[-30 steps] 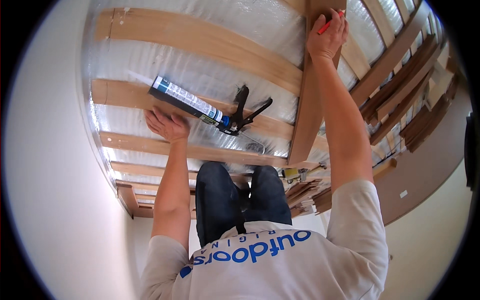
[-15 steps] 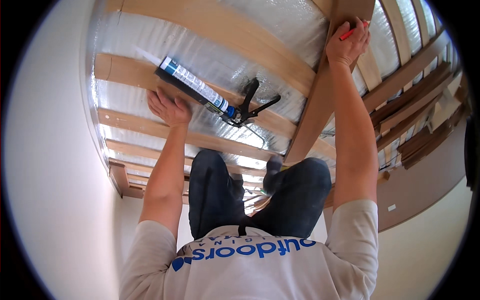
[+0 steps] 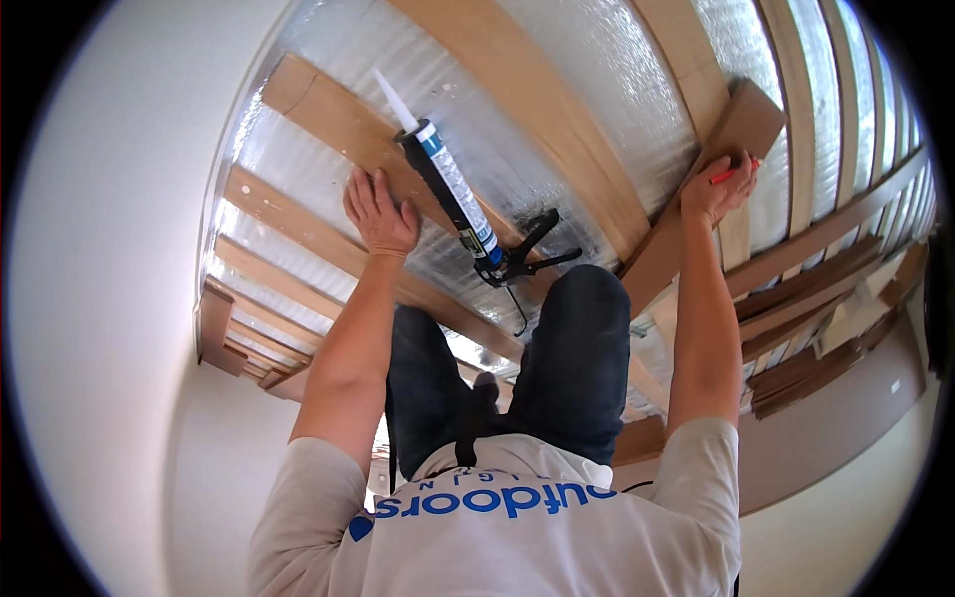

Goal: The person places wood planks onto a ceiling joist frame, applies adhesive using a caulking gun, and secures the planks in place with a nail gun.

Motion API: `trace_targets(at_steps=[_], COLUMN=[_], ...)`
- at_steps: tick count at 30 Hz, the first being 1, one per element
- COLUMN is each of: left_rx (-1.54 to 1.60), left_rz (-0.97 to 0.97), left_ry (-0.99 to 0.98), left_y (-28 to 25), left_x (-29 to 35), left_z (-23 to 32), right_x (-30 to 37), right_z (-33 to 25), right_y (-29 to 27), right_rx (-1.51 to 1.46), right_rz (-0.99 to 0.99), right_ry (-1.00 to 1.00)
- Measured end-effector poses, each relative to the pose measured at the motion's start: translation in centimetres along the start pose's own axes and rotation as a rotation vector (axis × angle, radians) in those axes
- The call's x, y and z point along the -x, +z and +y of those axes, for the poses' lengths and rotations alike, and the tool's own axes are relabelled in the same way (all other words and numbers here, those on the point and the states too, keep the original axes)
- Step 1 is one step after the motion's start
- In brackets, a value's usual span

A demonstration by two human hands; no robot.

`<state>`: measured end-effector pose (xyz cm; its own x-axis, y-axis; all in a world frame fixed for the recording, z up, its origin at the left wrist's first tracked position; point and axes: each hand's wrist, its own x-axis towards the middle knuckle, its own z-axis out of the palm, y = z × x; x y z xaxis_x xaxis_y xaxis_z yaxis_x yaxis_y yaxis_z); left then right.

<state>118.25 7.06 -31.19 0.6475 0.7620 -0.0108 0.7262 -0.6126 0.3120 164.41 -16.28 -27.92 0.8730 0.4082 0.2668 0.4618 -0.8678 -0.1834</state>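
Observation:
My left hand [image 3: 381, 217] lies flat with fingers spread on a light wooden batten [image 3: 323, 107]. Just right of it, a caulking gun [image 3: 453, 194] with a tube in it rests across the battens, its white nozzle pointing away from me and its black handle toward my knees. My right hand [image 3: 708, 201] is closed around a thin red pencil or marker [image 3: 723, 177]; which of the two I cannot tell. That same hand rests on the edge of a brown plank [image 3: 748, 121], which lies aslant over the battens. My knee hides part of the plank's near end.
Rows of battens [image 3: 557, 109] run over silvery foil [image 3: 587, 60]. A white wall [image 3: 109, 219] rises on the left. Several brown planks [image 3: 811, 313] lie stacked at the right, and short brown pieces [image 3: 215, 323] sit by the wall at lower left.
The view has swung, so the caulking gun and plank appear turned and the plank's far end now shows. My left hand stays on its batten; my right hand still holds the red stick on the plank.

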Motion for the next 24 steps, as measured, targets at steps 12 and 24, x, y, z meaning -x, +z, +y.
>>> trace_targets(at_steps=[12, 24], left_rx=[0.132, 0.369], left_rz=[-0.004, -0.069], left_ry=[-0.068, -0.619], left_y=[-1.4, -17.6], left_x=[-0.6, 30.6], left_z=[0.5, -1.3], right_x=[0.3, 7.9], right_z=[4.2, -14.0], right_y=[2.2, 2.4], right_rx=[-0.143, -0.438], right_rz=[0.007, -0.238], right_ry=[-0.190, -0.282])
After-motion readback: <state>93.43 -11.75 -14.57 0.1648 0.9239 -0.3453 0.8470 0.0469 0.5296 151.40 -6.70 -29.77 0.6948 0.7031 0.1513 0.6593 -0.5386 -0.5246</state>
